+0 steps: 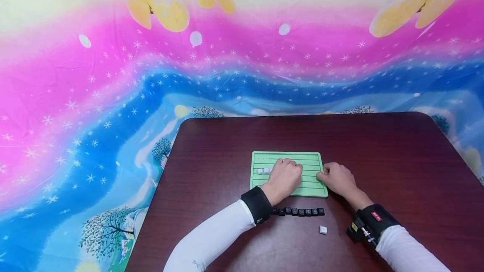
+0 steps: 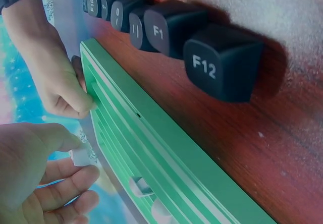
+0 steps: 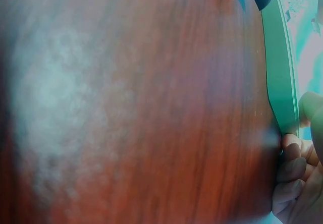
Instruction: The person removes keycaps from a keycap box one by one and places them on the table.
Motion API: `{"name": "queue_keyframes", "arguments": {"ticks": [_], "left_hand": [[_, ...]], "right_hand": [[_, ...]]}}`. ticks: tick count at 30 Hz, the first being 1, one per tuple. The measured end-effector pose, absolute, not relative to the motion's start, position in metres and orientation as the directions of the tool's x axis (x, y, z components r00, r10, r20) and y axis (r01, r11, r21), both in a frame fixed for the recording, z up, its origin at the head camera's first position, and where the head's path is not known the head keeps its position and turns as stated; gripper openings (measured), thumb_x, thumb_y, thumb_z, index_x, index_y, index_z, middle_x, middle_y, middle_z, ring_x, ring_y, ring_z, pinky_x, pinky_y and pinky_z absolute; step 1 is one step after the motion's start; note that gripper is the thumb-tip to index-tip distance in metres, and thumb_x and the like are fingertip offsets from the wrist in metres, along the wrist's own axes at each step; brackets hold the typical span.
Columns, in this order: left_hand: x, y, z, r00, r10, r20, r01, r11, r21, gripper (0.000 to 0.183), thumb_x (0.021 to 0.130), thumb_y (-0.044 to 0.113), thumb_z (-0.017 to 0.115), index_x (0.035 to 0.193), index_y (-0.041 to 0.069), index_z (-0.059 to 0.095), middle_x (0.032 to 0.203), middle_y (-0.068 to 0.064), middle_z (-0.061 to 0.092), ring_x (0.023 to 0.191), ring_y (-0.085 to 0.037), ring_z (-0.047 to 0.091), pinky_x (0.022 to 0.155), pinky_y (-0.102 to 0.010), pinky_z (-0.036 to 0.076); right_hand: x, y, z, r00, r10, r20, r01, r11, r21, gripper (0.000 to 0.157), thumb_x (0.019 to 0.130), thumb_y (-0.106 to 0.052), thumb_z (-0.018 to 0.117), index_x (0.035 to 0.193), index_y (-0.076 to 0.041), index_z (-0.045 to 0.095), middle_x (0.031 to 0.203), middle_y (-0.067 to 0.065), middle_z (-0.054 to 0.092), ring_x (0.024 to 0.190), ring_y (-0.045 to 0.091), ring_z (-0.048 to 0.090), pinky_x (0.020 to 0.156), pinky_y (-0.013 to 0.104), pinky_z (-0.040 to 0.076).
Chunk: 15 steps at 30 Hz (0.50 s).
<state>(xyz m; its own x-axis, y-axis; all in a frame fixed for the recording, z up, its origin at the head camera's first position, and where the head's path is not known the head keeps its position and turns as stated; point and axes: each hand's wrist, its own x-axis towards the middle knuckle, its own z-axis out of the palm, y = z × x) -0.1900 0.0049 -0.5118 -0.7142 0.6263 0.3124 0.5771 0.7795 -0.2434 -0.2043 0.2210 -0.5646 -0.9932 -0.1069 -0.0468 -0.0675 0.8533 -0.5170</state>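
2 white sleeves [image 1: 213, 234], 2 black wristbands [image 1: 256, 205], red label [image 1: 376, 216] on right wristband, bare hands [image 1: 285, 179]

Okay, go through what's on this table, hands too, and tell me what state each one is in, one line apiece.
Green board: flat on the table, ridged side up.
White keys on the board: at least two, side by side.
Black keys: lined up in a slightly uneven row.
Loose white key: on the table, apart from the row.
Left hand: pinching another white key over the board.
Right hand: gripping the board's right edge.
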Motion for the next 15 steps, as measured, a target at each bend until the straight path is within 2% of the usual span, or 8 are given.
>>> {"name": "queue_keyframes", "arguments": {"ticks": [3, 6, 15], "left_hand": [[-0.187, 0.004, -0.510, -0.698, 0.632, 0.337, 0.580, 0.775, -0.252, 0.011, 0.090, 0.024, 0.065, 0.083, 0.026, 0.073, 0.075, 0.012, 0.069, 0.068, -0.006, 0.060, 0.056, -0.023, 0.017], [-0.184, 0.004, -0.508, -0.683, 0.637, 0.357, 0.584, 0.770, -0.257, 0.010, 0.089, 0.024, 0.066, 0.082, 0.025, 0.073, 0.074, 0.012, 0.069, 0.067, -0.006, 0.060, 0.057, -0.023, 0.016], [-0.178, 0.005, -0.507, -0.677, 0.651, 0.343, 0.609, 0.758, -0.235, 0.009, 0.090, 0.025, 0.065, 0.084, 0.025, 0.072, 0.075, 0.011, 0.068, 0.068, -0.007, 0.059, 0.056, -0.023, 0.030]], "right_hand": [[-0.205, 0.221, -0.565, -0.994, -0.105, -0.043, -0.069, 0.856, -0.513, 0.037, 0.088, -0.024, 0.062, 0.061, -0.015, 0.038, 0.056, -0.005, 0.029, 0.052, 0.013, 0.027, 0.051, 0.027, 0.020], [-0.205, 0.221, -0.565, -0.994, -0.103, -0.041, -0.068, 0.858, -0.509, 0.037, 0.088, -0.024, 0.062, 0.061, -0.015, 0.038, 0.056, -0.005, 0.029, 0.051, 0.014, 0.027, 0.051, 0.027, 0.020], [-0.204, 0.221, -0.565, -0.994, -0.097, -0.041, -0.063, 0.860, -0.506, 0.038, 0.088, -0.024, 0.062, 0.060, -0.015, 0.038, 0.056, -0.005, 0.030, 0.051, 0.014, 0.028, 0.051, 0.027, 0.021]]}}
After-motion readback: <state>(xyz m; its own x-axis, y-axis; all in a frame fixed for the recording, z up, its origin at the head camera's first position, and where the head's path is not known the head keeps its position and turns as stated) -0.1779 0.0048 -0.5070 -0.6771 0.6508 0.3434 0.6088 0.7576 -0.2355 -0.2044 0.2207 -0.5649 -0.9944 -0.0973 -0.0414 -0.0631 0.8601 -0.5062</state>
